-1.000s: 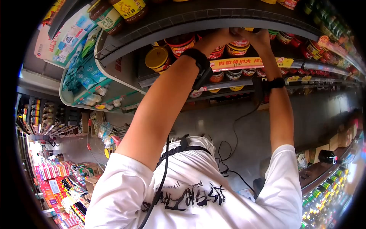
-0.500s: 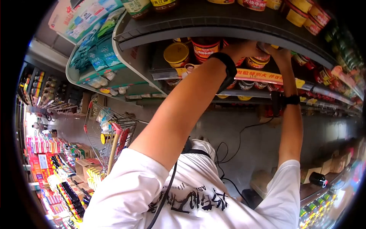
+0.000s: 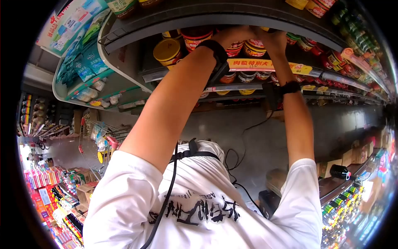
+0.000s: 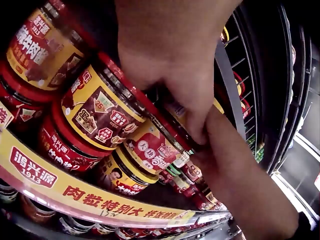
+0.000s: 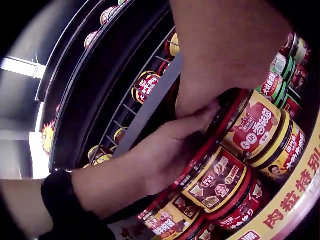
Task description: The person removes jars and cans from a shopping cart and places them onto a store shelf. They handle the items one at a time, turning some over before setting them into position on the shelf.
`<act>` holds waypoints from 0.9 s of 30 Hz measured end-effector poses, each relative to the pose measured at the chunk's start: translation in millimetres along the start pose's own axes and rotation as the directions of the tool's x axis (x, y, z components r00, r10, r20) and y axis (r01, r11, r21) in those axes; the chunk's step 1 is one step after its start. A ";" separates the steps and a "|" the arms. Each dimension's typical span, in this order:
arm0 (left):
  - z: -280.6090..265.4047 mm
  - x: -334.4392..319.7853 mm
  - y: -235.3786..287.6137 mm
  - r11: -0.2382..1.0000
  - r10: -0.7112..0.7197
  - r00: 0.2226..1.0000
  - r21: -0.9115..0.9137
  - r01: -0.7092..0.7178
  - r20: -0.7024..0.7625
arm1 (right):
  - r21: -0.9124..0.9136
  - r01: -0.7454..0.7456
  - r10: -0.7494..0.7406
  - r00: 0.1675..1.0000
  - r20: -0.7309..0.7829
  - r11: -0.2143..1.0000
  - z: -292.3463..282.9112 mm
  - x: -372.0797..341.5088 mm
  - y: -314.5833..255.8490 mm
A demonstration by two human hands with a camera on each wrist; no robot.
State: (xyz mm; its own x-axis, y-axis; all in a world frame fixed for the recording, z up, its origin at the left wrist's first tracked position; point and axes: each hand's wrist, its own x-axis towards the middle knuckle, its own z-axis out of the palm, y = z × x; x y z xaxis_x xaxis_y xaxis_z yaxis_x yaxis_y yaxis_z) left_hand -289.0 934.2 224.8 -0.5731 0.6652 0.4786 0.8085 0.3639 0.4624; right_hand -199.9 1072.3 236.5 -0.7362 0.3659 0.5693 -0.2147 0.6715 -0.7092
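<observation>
Both hands reach in under the upper shelf and meet at the stacked sauce tubs. My left hand (image 4: 165, 60) bends down over the dark rims of the upper row, its thumb close to the other hand. Opposite it, my right hand (image 5: 225, 55) comes in with fingertips right at the rim of the mushroom sauce tub (image 5: 255, 122). Part of a yellow-labelled tub (image 4: 176, 111) shows between the left thumb and fingers. Most fingertips are hidden, and I cannot tell whether they grip this tub. A brown-labelled tub (image 5: 217, 180) stands in front of the left hand.
The upper shelf (image 3: 215, 20) hangs close over both hands. A yellow price strip (image 3: 248, 64) runs along the lower shelf's edge. A yellow-lidded tub (image 3: 167, 52) stands left of the hands. Cables (image 3: 244, 153) trail to the floor, and a shopping cart (image 3: 112, 141) stands behind at the left.
The head view swings left and then back right, so the shelf shifts across it. Both hands stay together at the same stacked tubs.
</observation>
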 end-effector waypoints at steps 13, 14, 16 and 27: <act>8.6 0.8 8.2 0.881 0.151 0.984 -0.439 -0.177 -0.094 | 0.398 -0.064 -0.103 0.918 0.383 0.915 3.6 37.9 82.0; -6.3 2.6 20.5 0.882 0.149 0.988 -0.448 -0.149 -0.037 | 0.401 -0.149 -0.039 0.904 0.425 0.904 2.8 40.5 72.4; -1.5 7.8 3.1 0.547 0.156 0.980 -0.837 0.018 0.123 | 0.409 -0.255 0.030 0.877 0.480 0.876 3.1 43.9 56.6; -7.5 -33.2 48.9 0.936 0.060 0.934 -0.305 -0.175 -0.352 | 0.424 -0.373 0.085 0.824 0.560 0.826 -7.1 31.1 17.3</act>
State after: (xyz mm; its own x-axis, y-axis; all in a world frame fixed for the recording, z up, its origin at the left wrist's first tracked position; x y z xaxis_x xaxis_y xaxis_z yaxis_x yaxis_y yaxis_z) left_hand -231.5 925.0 237.1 -0.5340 0.4132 0.7376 0.8165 0.0256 0.5767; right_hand -221.9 1099.9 244.9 -0.9844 -0.0023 0.1762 -0.1747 0.1451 -0.9739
